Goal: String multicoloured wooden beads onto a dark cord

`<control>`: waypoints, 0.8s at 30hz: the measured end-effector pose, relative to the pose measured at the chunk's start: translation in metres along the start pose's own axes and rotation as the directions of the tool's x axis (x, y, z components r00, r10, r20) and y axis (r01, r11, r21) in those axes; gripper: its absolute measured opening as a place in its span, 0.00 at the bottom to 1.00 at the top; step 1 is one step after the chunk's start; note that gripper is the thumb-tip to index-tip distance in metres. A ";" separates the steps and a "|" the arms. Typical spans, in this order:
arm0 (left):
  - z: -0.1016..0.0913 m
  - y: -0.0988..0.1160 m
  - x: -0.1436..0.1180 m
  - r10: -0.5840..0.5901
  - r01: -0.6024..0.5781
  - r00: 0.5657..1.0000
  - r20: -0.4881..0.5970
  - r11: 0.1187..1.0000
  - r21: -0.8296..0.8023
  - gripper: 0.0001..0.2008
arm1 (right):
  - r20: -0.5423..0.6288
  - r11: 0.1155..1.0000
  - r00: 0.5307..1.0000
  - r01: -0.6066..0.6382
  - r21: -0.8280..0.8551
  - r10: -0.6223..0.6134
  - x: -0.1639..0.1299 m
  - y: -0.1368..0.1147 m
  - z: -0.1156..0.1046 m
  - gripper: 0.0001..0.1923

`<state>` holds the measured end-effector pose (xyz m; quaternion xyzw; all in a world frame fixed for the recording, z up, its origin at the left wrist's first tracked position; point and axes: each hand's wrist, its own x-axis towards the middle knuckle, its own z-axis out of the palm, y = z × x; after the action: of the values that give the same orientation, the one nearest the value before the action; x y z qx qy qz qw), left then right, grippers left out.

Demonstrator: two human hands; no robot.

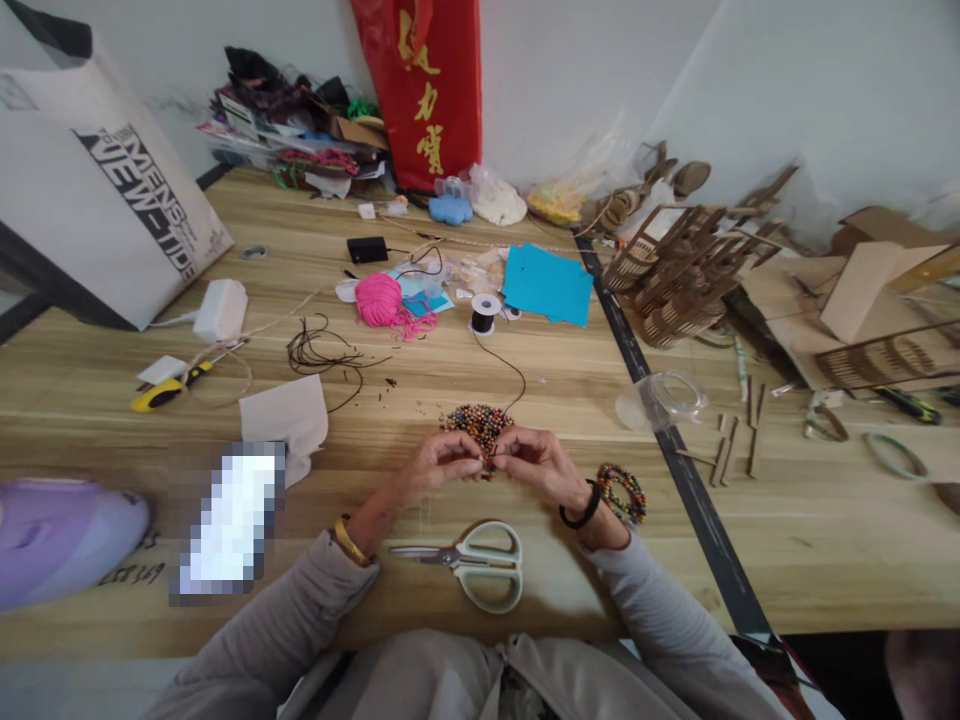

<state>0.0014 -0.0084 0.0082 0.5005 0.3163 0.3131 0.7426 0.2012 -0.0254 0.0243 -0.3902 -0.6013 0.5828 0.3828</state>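
My left hand (437, 463) and my right hand (538, 463) meet fingertip to fingertip just in front of a pile of small multicoloured beads (478, 422) on the wooden table (525, 370). Both pinch a thin black thread (501, 362) that runs back to a black spool (484, 313). What sits between the fingertips is too small to make out. A finished beaded bracelet (622, 492) lies beside my right wrist. White-handled scissors (471, 561) lie shut below my hands.
A ball of pink yarn (379, 299), a blue sheet (548, 284), loose black cord (321, 355) and a white tissue (289, 416) lie further back. A clear plastic cup (664, 397) lies on its side at right, near wooden model pieces (679, 270). A yellow utility knife (165, 390) is at left.
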 end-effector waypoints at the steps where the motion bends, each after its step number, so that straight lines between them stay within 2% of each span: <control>1: 0.000 0.000 0.000 -0.021 0.021 1.000 0.009 1.000 -0.010 0.16 | 0.011 1.000 1.000 -0.016 0.012 0.016 0.000 0.001 0.000 0.14; 5: 0.000 -0.005 0.002 -0.068 0.069 0.997 0.028 0.997 -0.028 0.16 | 0.047 0.998 0.997 -0.066 0.017 0.066 0.004 0.008 -0.002 0.16; 13: 0.000 -0.007 0.006 -0.080 0.080 0.997 -0.019 0.996 0.040 0.18 | 0.079 0.997 0.994 -0.075 -0.006 0.076 0.007 0.017 -0.005 0.17; 24: -0.004 -0.017 0.008 0.007 -0.002 0.999 -0.034 0.989 0.147 0.16 | 0.069 0.996 0.996 -0.053 -0.071 0.058 0.007 0.022 -0.001 0.17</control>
<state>0.0058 -0.0051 -0.0098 0.5490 0.3501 0.2994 0.6975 0.2000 -0.0182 0.0021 -0.3989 -0.6234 0.5853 0.3312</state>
